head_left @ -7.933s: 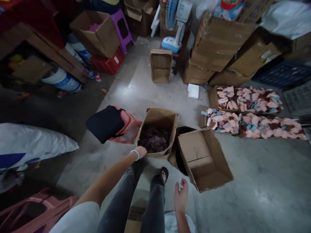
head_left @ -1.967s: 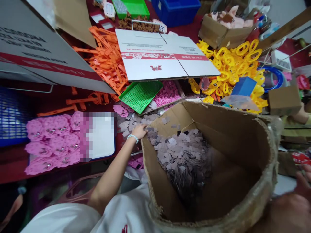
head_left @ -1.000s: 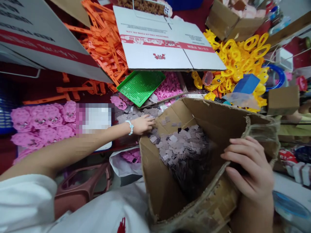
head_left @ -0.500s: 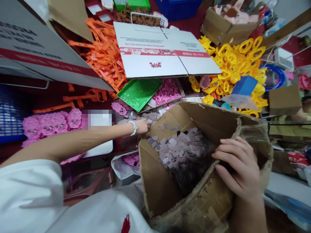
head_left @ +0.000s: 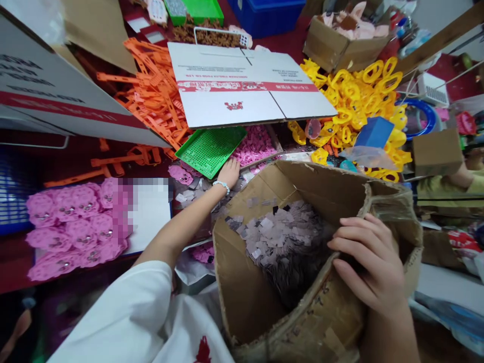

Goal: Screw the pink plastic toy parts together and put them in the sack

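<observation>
My right hand (head_left: pixel 368 257) grips the near right rim of a brown cardboard box (head_left: pixel 234 297), thumb on the outer side and fingers over the edge. Inside the box lies a heap of small flat greyish-silver squares (head_left: pixel 282 232). My left hand (head_left: pixel 229 174), with a beaded bracelet, reaches past the box's far left edge. Its fingers are stretched out, palm down, beside a green perforated tray (head_left: pixel 209 151) and small pink pieces (head_left: pixel 259 143). Loose silver squares (head_left: pixel 189 194) lie around that wrist. Whatever is under the left palm is hidden.
A white carton flap (head_left: pixel 245 96) overhangs the green tray. Orange plastic parts (head_left: pixel 159 91) pile up at the left, yellow ones (head_left: pixel 351 101) at the right. Pink flower-shaped pieces (head_left: pixel 75 222) rest beside a white board (head_left: pixel 149 212). Another person's arm (head_left: pixel 463 179) shows at far right.
My left hand has moved up and away, from the box's left corner to beside the green tray. My right hand keeps its grip on the box. The view has shifted slightly.
</observation>
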